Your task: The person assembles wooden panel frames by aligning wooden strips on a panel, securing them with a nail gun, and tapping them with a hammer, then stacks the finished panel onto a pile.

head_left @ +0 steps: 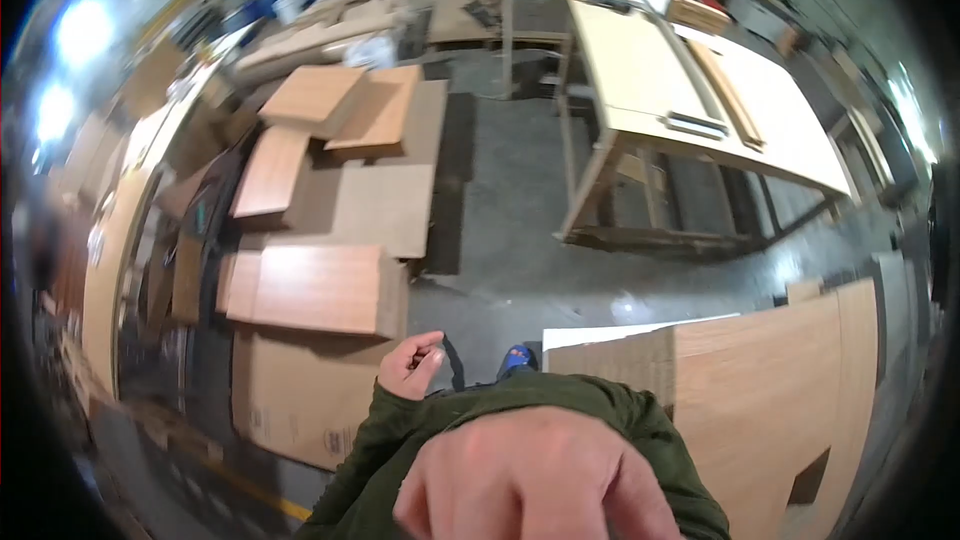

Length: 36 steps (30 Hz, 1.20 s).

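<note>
Near the bottom centre, my left hand [410,365] is held out from a green sleeve, its fingers curled and the index finger and thumb a little apart, with nothing seen between them. It is nearest to the stacked wood-coloured panels [320,288] lying on cardboard [290,400]. Very close to the camera, my right hand [545,475] shows its back and knuckles in front of the green garment [640,420]. Its fingertips are out of view below, so what it may hold is hidden.
More wood-coloured boxes [315,98] stand on cardboard at the left. A pale-topped workbench [640,70] with long strips is at the upper right. Large wooden panels [770,380] lean at the lower right. Grey floor [510,190] runs between them.
</note>
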Tool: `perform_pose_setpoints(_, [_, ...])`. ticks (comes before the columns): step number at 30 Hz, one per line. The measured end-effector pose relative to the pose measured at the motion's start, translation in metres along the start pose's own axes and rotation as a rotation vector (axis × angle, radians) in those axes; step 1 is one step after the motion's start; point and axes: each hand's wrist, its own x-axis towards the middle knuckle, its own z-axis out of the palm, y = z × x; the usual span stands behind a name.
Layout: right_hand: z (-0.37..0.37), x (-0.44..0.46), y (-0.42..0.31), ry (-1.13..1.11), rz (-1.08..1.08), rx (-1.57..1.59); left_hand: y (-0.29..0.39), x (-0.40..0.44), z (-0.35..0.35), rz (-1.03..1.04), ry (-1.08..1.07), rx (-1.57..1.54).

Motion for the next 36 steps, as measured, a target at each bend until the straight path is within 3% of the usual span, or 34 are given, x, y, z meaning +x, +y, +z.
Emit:
perform_pose_setpoints(3, [-0.003,0.003,-0.040,0.040,-0.114,0.219,0.020,0.039,0.028,0.066,-0.132,0.169])
perform_pose_setpoints(9, [-0.080,0.022,-0.068,0.091,-0.549,0.080,0.017,0.114,0.048,-0.003,-0.139,0.158])
perform_pose_setpoints(18, [-0.282,0.061,-0.109,-0.001,-0.568,-0.156,-0.010,0.299,0.042,-0.057,-0.182,0.009])
perform_pose_setpoints(27, [-0.459,0.117,-0.144,0.147,-0.522,-0.421,0.031,0.542,-0.014,-0.002,-0.273,0.059])
perform_pose_setpoints(31, [-0.494,0.130,-0.172,0.353,-0.615,-0.221,0.050,0.632,-0.016,0.044,-0.355,0.154])
perform_pose_setpoints(36, [-0.580,0.127,-0.211,0.034,-0.820,0.178,0.062,0.723,0.020,0.061,-0.409,0.234])
